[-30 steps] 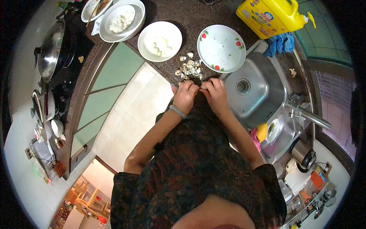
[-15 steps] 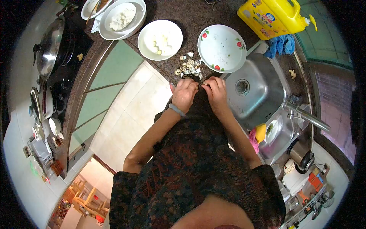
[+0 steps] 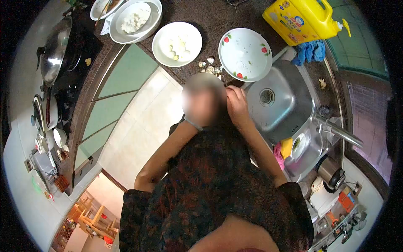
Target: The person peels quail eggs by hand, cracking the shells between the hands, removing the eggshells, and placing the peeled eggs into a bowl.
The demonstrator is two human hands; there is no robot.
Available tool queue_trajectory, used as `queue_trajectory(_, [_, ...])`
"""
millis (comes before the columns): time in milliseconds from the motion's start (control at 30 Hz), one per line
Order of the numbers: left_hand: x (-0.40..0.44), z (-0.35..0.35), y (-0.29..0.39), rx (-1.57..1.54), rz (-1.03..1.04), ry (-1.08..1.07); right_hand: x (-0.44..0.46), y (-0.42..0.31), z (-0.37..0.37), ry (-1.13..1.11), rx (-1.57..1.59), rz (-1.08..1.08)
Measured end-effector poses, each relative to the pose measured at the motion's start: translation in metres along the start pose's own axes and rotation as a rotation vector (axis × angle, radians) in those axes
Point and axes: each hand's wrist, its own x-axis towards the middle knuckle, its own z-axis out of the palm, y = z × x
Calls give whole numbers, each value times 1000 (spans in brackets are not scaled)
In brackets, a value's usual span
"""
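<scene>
My left hand is at the counter's front edge, covered by a round blur that hides its fingers and anything in them. Close beside it, my right hand has its fingers bent inward in a pinch; whatever is between them is hidden. Just beyond both hands lies a small heap of broken, speckled eggshells, partly covered by the blur. Several small, pale peeled eggs sit in a white bowl behind on the left. Behind on the right, a white bowl with red strawberry-like decorations holds small dark bits.
The steel sink with its faucet lies to my right. A yellow pump jug and blue cloth stand behind it. Far left are stacked bowls with white food and a wok on the stove.
The left hand and part of the shell heap are now blurred over. My right hand has shifted very slightly, its fingers still bent. Bowls and eggs keep their places.
</scene>
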Motion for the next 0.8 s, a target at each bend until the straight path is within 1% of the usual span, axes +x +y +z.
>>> queue_trajectory(67, [-8,-7,7,-30,-6,34,2,-14,-5,94,81,0])
queue_trajectory(100, [-4,-7,3,-75,-23,52,3,-7,-1,99,76,-4])
queue_trajectory(167, [-3,-6,-3,-289,-111,70,0,1,6,-101,-4,-22])
queue_trajectory(200, [-3,-7,-7,-485,-208,59,-1,0,8,-108,-14,10])
queue_trajectory(233, [-3,-9,-12,-542,-246,48,6,3,10,-105,-9,-5])
queue_trajectory(267, [-2,-13,-15,-598,-286,39,8,2,12,-52,5,-49])
queue_trajectory(300, [3,-29,-5,-858,-441,-31,8,-4,10,-2,18,-83])
queue_trajectory(333, [14,-40,0,-1115,-578,-91,13,-8,8,18,93,-34])
queue_trajectory(500, [22,-63,11,-1117,-578,-130,29,-18,5,-51,53,19])
queue_trajectory(567, [26,-66,17,-1231,-591,-39,35,-28,-5,3,88,40])
queue_trajectory(600, [27,-68,20,-1233,-592,-41,38,-34,-10,4,157,74])
queue_trajectory(633, [27,-70,23,-1140,-587,-16,42,-42,-18,5,153,78])
queue_trajectory(667, [27,-71,26,-1046,-580,8,46,-51,-26,-45,352,221])
queue_trajectory(700, [27,-70,28,-1049,-579,5,47,-57,-31,-94,553,363])
queue_trajectory(733, [28,-68,30,-976,-517,31,46,-60,-32,-161,608,462])
queue_trajectory(767, [31,-69,36,-902,-454,58,47,-65,-34,-159,606,461])
queue_trajectory(800, [33,-73,43,-841,-412,78,50,-71,-36,-173,761,503])
